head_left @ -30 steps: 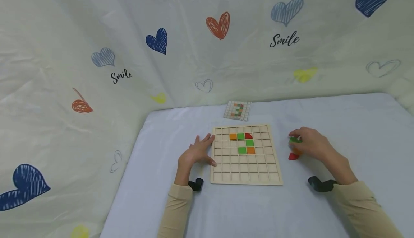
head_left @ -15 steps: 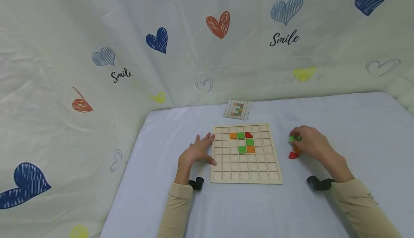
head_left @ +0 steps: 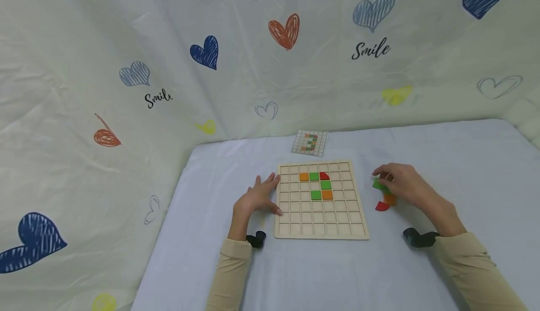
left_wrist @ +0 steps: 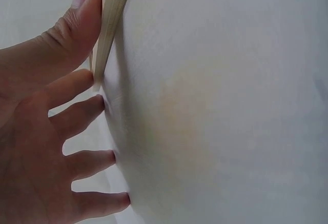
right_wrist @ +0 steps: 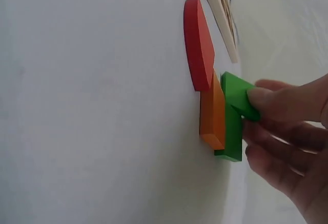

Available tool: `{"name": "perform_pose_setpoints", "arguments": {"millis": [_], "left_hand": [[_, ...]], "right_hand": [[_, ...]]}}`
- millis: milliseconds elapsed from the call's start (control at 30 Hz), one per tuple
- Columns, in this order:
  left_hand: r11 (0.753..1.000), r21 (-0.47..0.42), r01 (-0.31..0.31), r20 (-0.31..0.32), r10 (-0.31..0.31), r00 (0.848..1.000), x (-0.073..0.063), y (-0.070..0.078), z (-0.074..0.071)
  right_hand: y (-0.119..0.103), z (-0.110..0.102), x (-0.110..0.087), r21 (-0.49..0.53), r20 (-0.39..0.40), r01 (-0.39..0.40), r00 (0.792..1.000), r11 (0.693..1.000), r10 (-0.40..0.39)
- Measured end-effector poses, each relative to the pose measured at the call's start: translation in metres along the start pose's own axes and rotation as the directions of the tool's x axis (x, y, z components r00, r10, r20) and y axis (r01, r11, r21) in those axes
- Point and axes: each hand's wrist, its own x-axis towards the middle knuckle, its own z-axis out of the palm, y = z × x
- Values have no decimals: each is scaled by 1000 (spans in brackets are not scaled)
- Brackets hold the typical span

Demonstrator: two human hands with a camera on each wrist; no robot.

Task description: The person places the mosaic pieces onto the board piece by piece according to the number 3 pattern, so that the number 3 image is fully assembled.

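Observation:
My right hand (head_left: 408, 182) pinches a green tile (right_wrist: 237, 93) between thumb and fingers, over a second green tile (right_wrist: 233, 141). Close against that one lie an orange tile (right_wrist: 212, 114) and a red quarter-round tile (right_wrist: 199, 44). My left hand (head_left: 256, 199) rests at the left edge of a wooden grid board (head_left: 295, 224), fingers spread and thumb on its rim; the left wrist view shows the fingertips beside the board. Several orange and green tiles and a red rounded one (head_left: 324, 176) sit in the board's upper cells.
A small pattern card (head_left: 301, 144) with a coloured figure lies behind the board. The white-covered table (head_left: 329, 273) meets a pale curtain (head_left: 236, 81) printed with hearts. Black camera mounts (head_left: 256, 239) stick out from both wrists.
My right hand has shifted slightly, and the green tile in its fingers has slid a little left. More of the orange tile shows now. The left hand stays in place.

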Motion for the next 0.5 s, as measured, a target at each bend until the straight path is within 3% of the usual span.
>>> {"name": "perform_pose_setpoints", "arguments": {"millis": [167,500], "left_hand": [[1000,-15,-4,-3,4,1000,0,-1,0],[999,-38,-21,-3,21,1000,0,-2,0]], "right_hand": [[-1,1,-1,-3,-37,114,993,993,-114],[-10,1,-3,87,-41,114,993,990,-111]]}}
